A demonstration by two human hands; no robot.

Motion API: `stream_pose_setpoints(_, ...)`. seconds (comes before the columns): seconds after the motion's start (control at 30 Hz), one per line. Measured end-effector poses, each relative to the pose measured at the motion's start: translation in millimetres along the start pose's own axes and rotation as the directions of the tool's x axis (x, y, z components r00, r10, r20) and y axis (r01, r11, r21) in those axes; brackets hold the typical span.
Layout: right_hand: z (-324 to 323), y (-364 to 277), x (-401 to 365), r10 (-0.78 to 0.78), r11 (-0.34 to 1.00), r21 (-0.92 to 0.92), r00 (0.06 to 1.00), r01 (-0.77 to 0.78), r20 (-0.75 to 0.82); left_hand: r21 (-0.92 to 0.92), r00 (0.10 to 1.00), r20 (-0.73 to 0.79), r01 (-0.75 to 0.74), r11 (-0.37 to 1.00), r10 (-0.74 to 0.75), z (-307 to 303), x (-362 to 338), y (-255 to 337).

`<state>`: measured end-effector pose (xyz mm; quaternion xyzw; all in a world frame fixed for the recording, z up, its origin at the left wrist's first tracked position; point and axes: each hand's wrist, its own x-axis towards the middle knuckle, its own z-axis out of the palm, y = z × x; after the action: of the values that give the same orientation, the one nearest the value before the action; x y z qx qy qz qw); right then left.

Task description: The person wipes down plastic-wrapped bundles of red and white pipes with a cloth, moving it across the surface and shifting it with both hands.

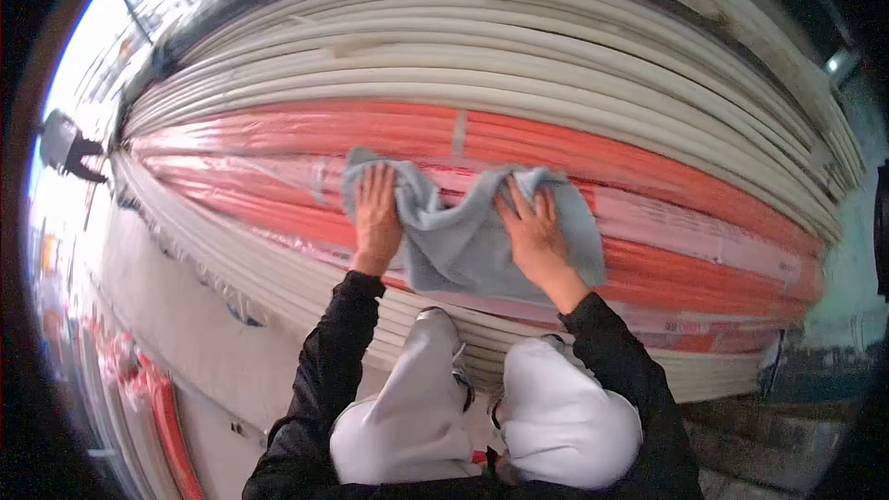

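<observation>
A grey-blue cloth (pixel 463 250) lies spread and wrinkled over red pipes in clear plastic wrap (pixel 667 222). On its upper left part rests my left hand (pixel 377 218), palm down with the fingers stretched out. My right hand (pixel 534 233) presses flat on the right part of the cloth, its fingers apart. Both hands touch the cloth from above, and neither is closed round it. Between the hands the cloth's top edge dips, and some of the wrapped red pipes show there.
Long whitish pipes (pixel 417 42) are stacked beyond the red ones, and more (pixel 269 259) lie on the near side. My knees are just below the cloth. A person (pixel 65 143) in dark clothing is at the far left. Another red bundle (pixel 167 421) lies at lower left.
</observation>
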<state>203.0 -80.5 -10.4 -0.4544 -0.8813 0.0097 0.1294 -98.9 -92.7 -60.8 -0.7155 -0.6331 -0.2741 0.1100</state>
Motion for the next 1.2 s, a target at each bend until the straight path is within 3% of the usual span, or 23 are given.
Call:
stream_pose_setpoints(0.1,-2,14,-12,-0.026,0.999,0.019,0.998,0.027,-0.063,0.035,0.998,0.0,0.057,0.998,-0.057,2,2,12)
stream_pose_setpoints(0.2,-10,37,-37,-0.004,0.995,-0.101,0.99,-0.011,-0.14,-0.025,0.999,-0.012,0.034,0.999,-0.034,7,4,36)
stream_pose_setpoints(0.3,-17,61,-57,0.086,0.996,-0.022,0.981,-0.091,-0.174,-0.089,0.993,0.023,-0.112,0.99,0.115,10,3,69)
stream_pose_setpoints(0.47,-37,123,-97,0.338,0.931,-0.054,0.91,-0.36,-0.241,-0.214,0.945,0.14,-0.262,0.941,0.295,12,12,133)
stream_pose_setpoints(0.7,-65,201,-150,0.594,0.737,-0.172,0.748,-0.653,-0.296,-0.256,0.845,0.22,-0.433,0.864,0.488,21,34,183)
stream_pose_setpoints(0.8,-59,200,-145,0.658,0.654,-0.209,0.684,-0.727,-0.316,-0.241,0.832,0.258,-0.437,0.866,0.492,24,33,186)
stream_pose_setpoints(1.0,-44,164,-123,0.765,0.572,-0.255,0.619,-0.78,-0.178,-0.193,0.816,0.24,-0.491,0.85,0.526,28,33,183)
stream_pose_setpoints(1.07,-22,152,-115,0.605,0.709,-0.242,0.748,-0.662,-0.272,-0.191,0.817,0.228,-0.495,0.848,0.529,31,33,182)
stream_pose_setpoints(1.1,-31,130,-106,0.532,0.791,-0.138,0.782,-0.596,-0.324,-0.173,0.815,0.247,-0.496,0.851,0.525,30,34,183)
stream_pose_setpoints(1.13,-24,122,-100,0.36,0.848,-0.283,0.879,-0.448,-0.314,-0.155,0.811,0.265,-0.498,0.853,0.522,27,35,184)
stream_pose_setpoints(1.17,-19,104,-90,0.398,0.851,-0.234,0.868,-0.47,-0.298,-0.136,0.806,0.284,-0.503,0.854,0.52,25,35,184)
stream_pose_setpoints(1.2,-8,95,-80,0.341,0.877,-0.23,0.885,-0.421,-0.317,-0.099,0.802,0.274,-0.526,0.845,0.531,26,35,183)
